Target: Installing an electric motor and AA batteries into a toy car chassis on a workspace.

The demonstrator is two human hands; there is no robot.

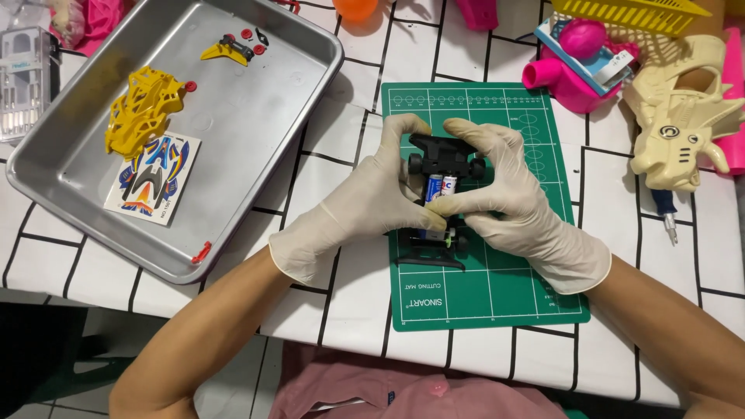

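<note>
On the green cutting mat (497,295), mid-worktop | black toy car chassis (442,159) lies with its long axis running away from the person, two batteries (439,188) seated lengthwise | left hand (365,206) cups chassis's left flank, right hand (512,202) its right, both equally near | thumbs pinch over the batteries | steel tray (256,116) well left of mat.

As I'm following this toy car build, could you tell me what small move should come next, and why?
Probably press the batteries fully down: both gloved hands, left hand and right hand, grip the black car frame on the green mat, thumbs at the batteries.
</note>
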